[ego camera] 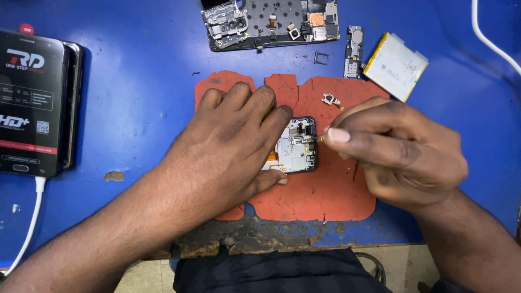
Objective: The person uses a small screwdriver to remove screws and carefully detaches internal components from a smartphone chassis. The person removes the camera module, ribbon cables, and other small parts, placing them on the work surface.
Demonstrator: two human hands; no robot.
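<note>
Opened phone chassis (pixel 297 147) lies near the middle of a cracked red-orange work mat (pixel 325 190) on the blue bench (pixel 135 108), its metal shielding and small connectors facing up. Left hand (pixel 228 146) lies flat over the chassis's 9 o'clock half, fingers spread across the top edge and thumb along the bottom edge, pressing it down onto the mat. Right hand (pixel 401 152) sits at 3 o'clock of the chassis, thumb and fingers pinched together on a slim tool (pixel 320 139) whose tiny brass-coloured tip meets the chassis's right edge; most of the tool is hidden inside the grip, so its kind cannot be told.

At 1 o'clock from the chassis, a small loose flex component (pixel 331 100) rests on the mat. Further out at 12 o'clock lies a second dismantled phone (pixel 271 24) with its camera modules and board exposed, a SIM tray (pixel 321 57) just below it. A speaker module (pixel 354 51) and a flat battery (pixel 396 66) lie at 1 o'clock. At 9 o'clock, well apart, a boxed black phone (pixel 32 103) sits with a white cable (pixel 32 217) running from its lower end.
</note>
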